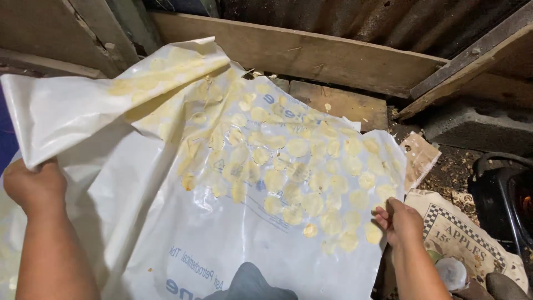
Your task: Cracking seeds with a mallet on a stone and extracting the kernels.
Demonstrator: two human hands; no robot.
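White plastic sheet (183, 233) gripped at opposite edges by both hands' fingers (382, 214).

Plastic sheet (183, 222) spread across the centre, raised at the left edge and folded over at the upper left. Thin round slices (294, 178) scattered on the sheet's middle and right portion, some touching, some apart. Left hand (33, 186) under the sheet's left edge; right hand (401, 221) at the right edge, fingertips just beside the outermost slices. Wooden plank (311, 55) behind the sheet, running left to right. Printed sack (466, 236) right of the right hand, on the ground. Dark stove (508, 194) at far right.
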